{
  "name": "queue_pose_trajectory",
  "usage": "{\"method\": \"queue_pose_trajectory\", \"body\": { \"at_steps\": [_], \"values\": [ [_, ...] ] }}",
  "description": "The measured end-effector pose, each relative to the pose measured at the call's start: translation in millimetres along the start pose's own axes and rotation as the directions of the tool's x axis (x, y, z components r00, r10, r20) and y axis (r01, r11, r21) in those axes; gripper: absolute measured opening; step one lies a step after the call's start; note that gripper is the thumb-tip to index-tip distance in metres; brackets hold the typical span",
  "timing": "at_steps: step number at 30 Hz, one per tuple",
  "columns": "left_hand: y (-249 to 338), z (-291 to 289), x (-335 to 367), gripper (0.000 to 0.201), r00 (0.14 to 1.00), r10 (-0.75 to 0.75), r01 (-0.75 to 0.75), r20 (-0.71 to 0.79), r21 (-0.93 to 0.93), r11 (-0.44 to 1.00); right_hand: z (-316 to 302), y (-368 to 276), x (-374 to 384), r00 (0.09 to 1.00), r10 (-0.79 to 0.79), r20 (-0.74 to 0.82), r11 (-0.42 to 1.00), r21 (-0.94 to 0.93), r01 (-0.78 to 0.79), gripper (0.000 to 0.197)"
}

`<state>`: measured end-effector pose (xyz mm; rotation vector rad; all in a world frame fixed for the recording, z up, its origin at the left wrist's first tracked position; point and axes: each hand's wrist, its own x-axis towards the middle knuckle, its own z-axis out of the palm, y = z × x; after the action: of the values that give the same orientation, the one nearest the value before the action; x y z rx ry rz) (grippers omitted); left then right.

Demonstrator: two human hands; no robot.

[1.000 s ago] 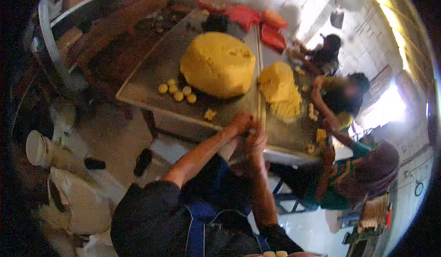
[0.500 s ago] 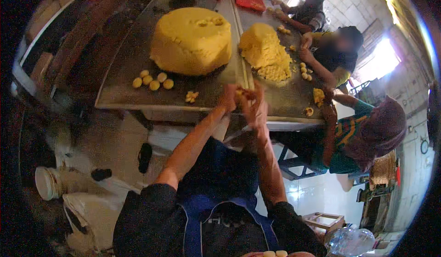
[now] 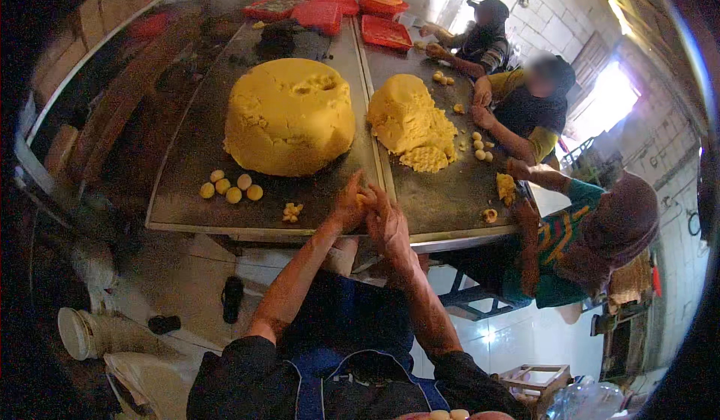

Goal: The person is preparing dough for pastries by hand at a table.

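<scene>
My left hand [image 3: 348, 205] and my right hand [image 3: 389, 229] meet above the table's near edge. Between their curled fingers a small piece of yellow dough [image 3: 363, 197] just shows; most of it is hidden. Beyond my hands stands a large rounded mound of yellow dough [image 3: 289, 124], with a hollow in its top. To its right sits a smaller mound [image 3: 409, 116], broken and crumbly on its near side. Several pale yellow balls [image 3: 234, 195] lie on the left part of the table, and a little heap of dough bits [image 3: 292, 211] lies left of my hands.
Three people [image 3: 544, 101] work along the table's right side, near more dough balls [image 3: 478, 145] and a dough lump [image 3: 506, 188]. Red trays [image 3: 386, 34] stand at the far end. The metal table [image 3: 187, 214] has a raised seam. A pale bucket [image 3: 73, 334] and dark sandals [image 3: 232, 298] are on the floor at left.
The view has tilted up, so the table and mounds sit lower in the picture and the red trays show more fully. My hands stay together, with their fingers differently placed around the dough.
</scene>
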<state>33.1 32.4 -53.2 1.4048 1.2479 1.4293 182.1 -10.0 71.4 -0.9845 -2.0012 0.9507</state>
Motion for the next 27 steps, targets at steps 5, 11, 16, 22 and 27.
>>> {"method": "queue_pose_trajectory", "body": {
  "at_steps": [5, 11, 16, 22, 27],
  "values": [
    [57, 10, -6, 0.05, 0.994, -0.108, 0.109, -0.021, 0.089, 0.99, -7, 40, 1, 0.899, -0.439, -0.014, 0.867, -0.271, 0.419, 0.061],
    [64, 19, -8, 0.032, 0.969, -0.243, 0.19, -0.039, -0.513, 0.837, -8, -2, 5, 0.953, -0.022, -0.301, 1.0, -0.008, 0.021, 0.056],
    [61, -1, 4, 0.017, 0.997, 0.039, -0.045, 0.069, 0.096, 0.994, 9, 23, 8, 0.933, -0.317, -0.172, 0.906, -0.344, 0.245, 0.055],
    [95, 6, -16, 0.029, 0.979, 0.146, -0.104, -0.14, 0.276, 0.956, -43, 30, 23, 0.992, -0.047, -0.118, 0.985, -0.173, 0.026, 0.066],
    [78, 13, -14, 0.036, 0.988, 0.001, 0.024, -0.155, 0.16, 0.987, -143, 117, 121, 0.952, -0.266, -0.153, 0.651, -0.757, 0.06, 0.079]
  ]
}}
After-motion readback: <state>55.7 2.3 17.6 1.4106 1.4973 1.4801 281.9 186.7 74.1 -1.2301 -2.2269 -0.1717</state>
